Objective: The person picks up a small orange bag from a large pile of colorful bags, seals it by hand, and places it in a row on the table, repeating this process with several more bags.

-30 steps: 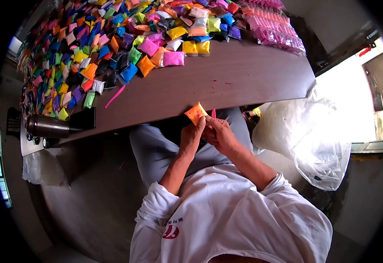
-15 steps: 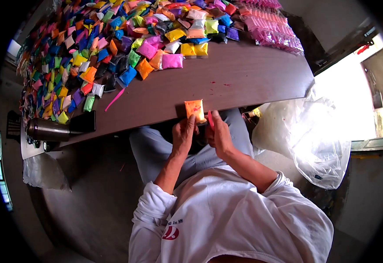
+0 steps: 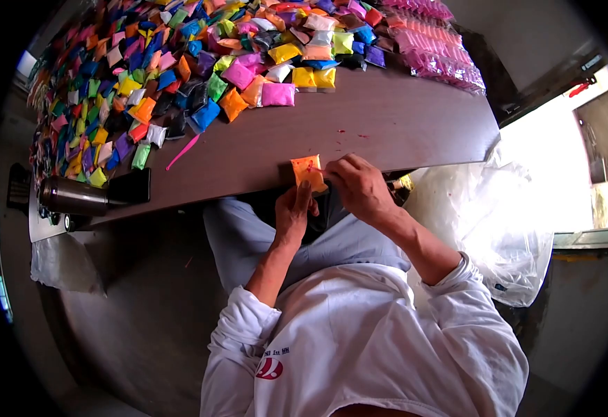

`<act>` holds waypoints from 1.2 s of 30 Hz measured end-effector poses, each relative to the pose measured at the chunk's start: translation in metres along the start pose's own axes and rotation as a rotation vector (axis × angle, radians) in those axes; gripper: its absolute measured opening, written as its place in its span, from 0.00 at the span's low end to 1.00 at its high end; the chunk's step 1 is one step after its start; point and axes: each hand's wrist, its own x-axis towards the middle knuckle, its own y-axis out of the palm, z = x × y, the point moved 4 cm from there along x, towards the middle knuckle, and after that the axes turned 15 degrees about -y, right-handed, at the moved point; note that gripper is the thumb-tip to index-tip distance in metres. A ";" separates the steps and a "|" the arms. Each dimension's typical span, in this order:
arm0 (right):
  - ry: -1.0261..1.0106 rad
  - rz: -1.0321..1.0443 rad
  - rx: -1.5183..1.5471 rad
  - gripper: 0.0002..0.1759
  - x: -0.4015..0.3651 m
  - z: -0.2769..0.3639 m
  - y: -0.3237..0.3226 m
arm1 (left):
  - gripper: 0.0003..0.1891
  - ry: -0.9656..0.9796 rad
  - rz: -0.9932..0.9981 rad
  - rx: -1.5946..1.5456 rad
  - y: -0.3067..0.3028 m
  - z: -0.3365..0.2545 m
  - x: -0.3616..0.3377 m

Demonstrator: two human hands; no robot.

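Note:
My left hand (image 3: 293, 212) is closed on the lower part of a small orange packet (image 3: 305, 167), thumb on its face, at the table's front edge. Red marks or bits show on the packet's upper face. Beside its upper right edge is my right hand (image 3: 359, 184), back upward, with the fingers pinched together and pointing at the packet. Whatever lies between those fingertips is mostly hidden; a thin reddish bit shows near them.
A heap of small colourful packets (image 3: 179, 62) covers the table's (image 3: 401, 118) far and left side. Pink bagged packs (image 3: 436, 52) lie at the back right. A pink strip (image 3: 183, 151), a metal flask (image 3: 74, 196) and a dark phone-like slab (image 3: 130, 187) sit nearer. Clear plastic bags (image 3: 484, 229) hang at right.
My right hand has risen and turned over, bringing its fingertips to the packet's upper right edge. The pink piece it held is now hidden. My left hand keeps the packet nearly in place.

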 end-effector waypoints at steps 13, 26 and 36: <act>-0.106 0.172 -0.080 0.01 -0.004 0.000 0.013 | 0.24 -0.034 -0.029 0.070 -0.001 0.004 -0.003; -0.161 0.158 -0.122 0.02 0.008 -0.006 0.004 | 0.25 -0.027 -0.008 0.082 -0.002 0.006 -0.005; -0.021 0.205 0.096 0.05 0.007 -0.004 0.006 | 0.23 -0.060 0.006 0.013 -0.003 0.009 -0.005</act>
